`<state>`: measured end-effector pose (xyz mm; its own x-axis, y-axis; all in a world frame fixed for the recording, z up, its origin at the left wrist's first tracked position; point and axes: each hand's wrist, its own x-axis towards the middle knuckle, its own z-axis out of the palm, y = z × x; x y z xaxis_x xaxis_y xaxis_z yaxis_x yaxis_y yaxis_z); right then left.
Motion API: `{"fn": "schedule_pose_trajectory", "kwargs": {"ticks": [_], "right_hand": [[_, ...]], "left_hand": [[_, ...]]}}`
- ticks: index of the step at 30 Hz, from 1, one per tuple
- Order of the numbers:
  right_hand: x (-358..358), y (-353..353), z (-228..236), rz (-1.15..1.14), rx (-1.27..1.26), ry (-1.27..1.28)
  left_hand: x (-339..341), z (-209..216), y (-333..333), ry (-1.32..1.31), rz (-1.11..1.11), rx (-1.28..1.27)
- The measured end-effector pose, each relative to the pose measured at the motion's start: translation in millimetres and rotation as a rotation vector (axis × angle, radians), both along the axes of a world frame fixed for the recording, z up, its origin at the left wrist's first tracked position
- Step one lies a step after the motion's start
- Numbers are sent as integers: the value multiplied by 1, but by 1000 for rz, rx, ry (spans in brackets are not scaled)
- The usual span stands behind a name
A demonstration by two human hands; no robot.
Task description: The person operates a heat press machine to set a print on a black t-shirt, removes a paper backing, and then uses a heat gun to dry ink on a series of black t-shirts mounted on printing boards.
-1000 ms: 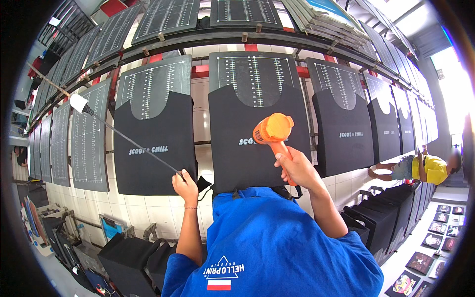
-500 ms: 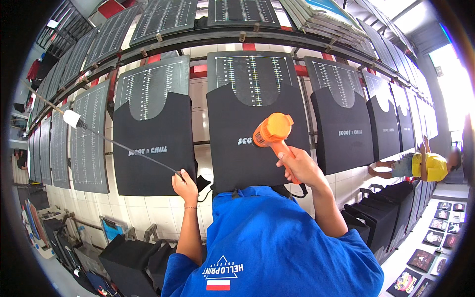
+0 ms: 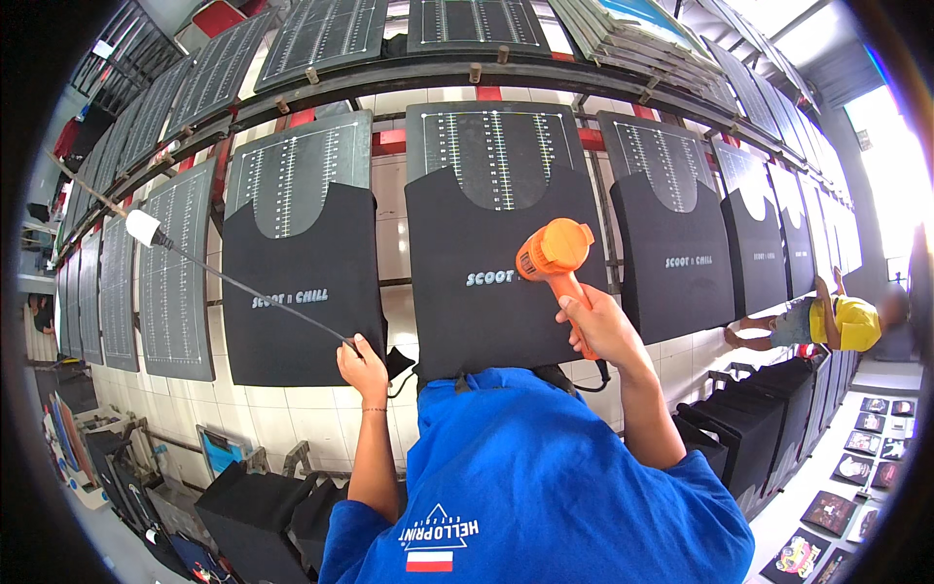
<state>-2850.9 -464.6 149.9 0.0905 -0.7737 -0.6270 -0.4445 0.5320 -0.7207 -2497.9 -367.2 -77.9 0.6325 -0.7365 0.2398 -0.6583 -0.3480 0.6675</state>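
Observation:
My right hand (image 3: 607,329) is wrapped round the handle of an orange heat gun (image 3: 559,248), held above a black T-shirt (image 3: 457,229). The gun's head covers part of the pale lettering (image 3: 488,278) on that shirt. Between the fingers of my left hand (image 3: 363,370) is a dark power cord (image 3: 282,307), stretched taut up to the left. It runs to a white plug connector (image 3: 142,228). Beneath the cord lies another printed black T-shirt (image 3: 302,341). Both shirts are spread over grey boards (image 3: 438,136) marked with white scales.
Further printed black shirts (image 3: 671,292) lie along the row to the right. A metal rail (image 3: 418,76) crosses beyond the boards. Behind me stand dark covered boards (image 3: 248,506). A person in a yellow shirt (image 3: 856,326) is at the right. Stacked frames (image 3: 642,49) rest at the far side.
My right hand has shifted the heat gun slightly to the right, uncovering more of the lettering. My left hand and the cord have hardly moved.

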Motion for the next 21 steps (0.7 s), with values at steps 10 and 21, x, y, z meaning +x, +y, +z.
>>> {"fn": "schedule_pose_trajectory", "kwargs": {"ticks": [10,21], "right_hand": [[-17,-7,-1,13,55,-16],[-38,-10,0,115,-16,15]], "left_hand": [[-3,4,0,11,27,37],[-7,3,-1,-42,119,131]]}}
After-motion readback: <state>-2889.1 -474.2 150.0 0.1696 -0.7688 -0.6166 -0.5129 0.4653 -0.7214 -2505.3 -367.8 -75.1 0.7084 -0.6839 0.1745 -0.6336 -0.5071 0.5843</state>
